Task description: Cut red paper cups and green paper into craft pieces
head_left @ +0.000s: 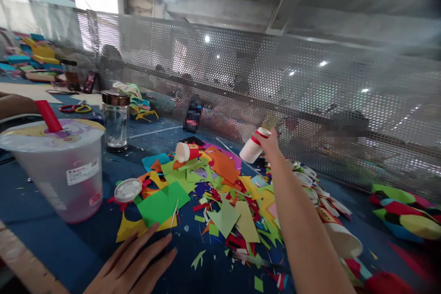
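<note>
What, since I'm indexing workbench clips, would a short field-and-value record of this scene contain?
Right hand: holds white paper cup, red-banded; single or stacked unclear
Left hand: spread, near green sheet; contact unclear
Middle: coloured paper scraps
Left side: plastic cup with red straw, glass jar
Surface: blue table
Backdrop: perforated screen

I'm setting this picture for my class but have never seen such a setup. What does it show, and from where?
There is no machine: these are a person's two bare hands, seen from a camera on that person's head. The right hand holds what may be a stack of white paper cups. The left hand is spread open near a green sheet. Around them on the blue table are paper scraps, a cup on its side, a drink cup with a red straw, a glass jar and scissors.
</note>
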`<state>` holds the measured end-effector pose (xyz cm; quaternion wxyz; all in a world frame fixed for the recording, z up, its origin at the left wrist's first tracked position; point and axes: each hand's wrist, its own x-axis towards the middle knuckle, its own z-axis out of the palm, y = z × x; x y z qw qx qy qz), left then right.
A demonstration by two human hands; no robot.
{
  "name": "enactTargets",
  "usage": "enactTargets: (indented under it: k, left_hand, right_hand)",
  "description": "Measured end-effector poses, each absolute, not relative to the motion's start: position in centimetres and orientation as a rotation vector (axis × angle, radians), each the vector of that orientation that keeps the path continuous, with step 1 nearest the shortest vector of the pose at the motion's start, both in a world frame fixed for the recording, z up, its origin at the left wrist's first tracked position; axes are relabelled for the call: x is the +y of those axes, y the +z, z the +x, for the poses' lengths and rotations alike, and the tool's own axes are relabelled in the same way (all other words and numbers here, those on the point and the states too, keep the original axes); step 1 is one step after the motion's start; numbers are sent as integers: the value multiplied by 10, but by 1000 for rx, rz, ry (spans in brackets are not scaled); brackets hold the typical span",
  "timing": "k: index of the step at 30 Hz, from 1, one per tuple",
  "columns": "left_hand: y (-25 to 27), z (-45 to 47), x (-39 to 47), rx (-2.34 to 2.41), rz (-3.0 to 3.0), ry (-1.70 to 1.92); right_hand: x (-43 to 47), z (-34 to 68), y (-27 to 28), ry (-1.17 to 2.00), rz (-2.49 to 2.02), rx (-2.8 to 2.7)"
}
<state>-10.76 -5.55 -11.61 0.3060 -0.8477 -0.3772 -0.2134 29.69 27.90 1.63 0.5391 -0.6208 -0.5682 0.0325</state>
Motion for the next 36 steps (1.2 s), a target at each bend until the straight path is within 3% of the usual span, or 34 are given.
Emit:
enactTargets:
  k: [20,36]
  left_hand:
    - [-124,-110,-62,-1101,-2270,-620]
    - [-127,-114,-67,-1141,-2344,-555]
  right_hand:
    - [274,298,23,372,-1440,-1296]
    - [284,288,16,412,-1328,-1139]
